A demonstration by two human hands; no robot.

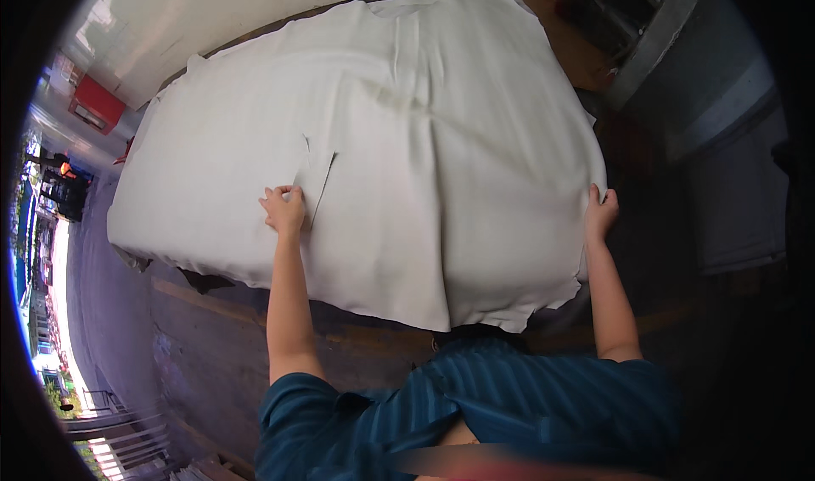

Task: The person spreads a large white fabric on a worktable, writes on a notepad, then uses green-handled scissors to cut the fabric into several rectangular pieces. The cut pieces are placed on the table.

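Note:
A large off-white leather hide [356, 141] with an irregular outline lies spread out in front of me, with its edges hanging down. Long folds run through its middle, and a faint brownish crease crosses toward the right. Left of centre a narrow dark slit [324, 184] shows in it, with a short curved mark beyond. Just left of the slit, my left hand [283, 208] is closed in a pinch on the leather. My right hand [601, 215] grips the hide's right edge, thumb uppermost. The support under the hide is mostly hidden.
Behind the hide stands a pale panel [229, 18]. A red box [98, 105] is at the far left, and beyond it an orange and black vehicle [64, 184]. A grey post [658, 44] rises at the far right. Dark floor [187, 345] shows near me.

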